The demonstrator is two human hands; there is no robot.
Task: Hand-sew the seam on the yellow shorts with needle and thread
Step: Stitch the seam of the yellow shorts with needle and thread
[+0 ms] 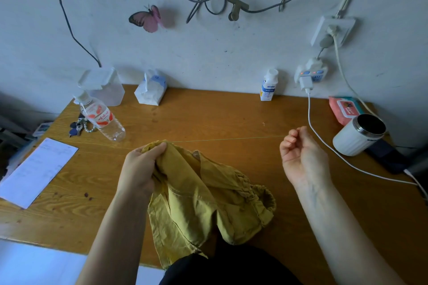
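The yellow shorts [203,201] lie crumpled on the wooden table [208,113], hanging partly over its front edge. My left hand [141,166] grips a bunched edge of the fabric at its upper left. A thin pale thread [227,139] runs taut from that gripped spot to the right, ending at my right hand [301,152]. My right hand is raised with fingers curled and pinches the thread's end. The needle itself is too small to make out.
A water bottle [102,118] lies on its side with keys [77,127] at the left, and a paper sheet [34,171] nearer. Along the wall stand a clear box [104,87], tissue pack [151,88] and small bottle [268,85]. A white cup [359,134], wipes [345,109] and charger cable [324,143] lie right.
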